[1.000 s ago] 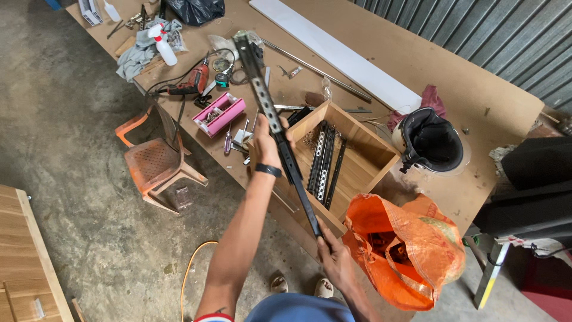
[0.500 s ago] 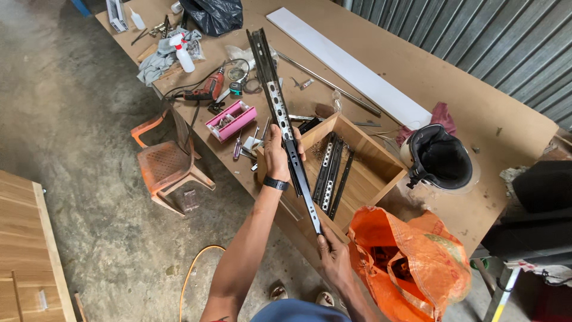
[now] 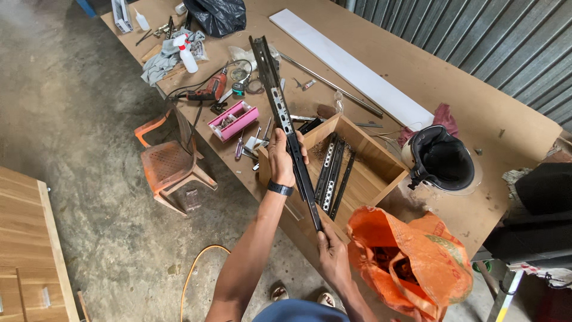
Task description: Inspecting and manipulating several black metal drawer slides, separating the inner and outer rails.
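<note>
A: Two hands on one long dark drawer slide (image 3: 285, 122). The left hand (image 3: 281, 160) is wrapped round it near the middle, and the right hand (image 3: 332, 255) has its fingers closed on the near end.

B: Why hold it that way?

A: My guess is length. The slide runs up and away from the hands, well past the left one, so one grip at the end would let it swing. A hand mid-span carries the weight and the one at the end steers it.

B: And what's under it?

A: Just beyond the left hand sits an open wooden drawer box (image 3: 363, 173) with more slides (image 3: 331, 176) lying flat inside, side by side, probably kept there so they stay together. An orange bag (image 3: 411, 262) slumps open right beside the right hand.

B: Anything else near?

A: Past the left hand, a pink parts tray (image 3: 233, 119) and a red power drill (image 3: 205, 92) lie on the workbench (image 3: 453, 77). To the right of both hands, a dark helmet (image 3: 441, 158) rests opening-up. An orange plastic chair (image 3: 170, 167) stands on the floor, left of the left arm.
</note>
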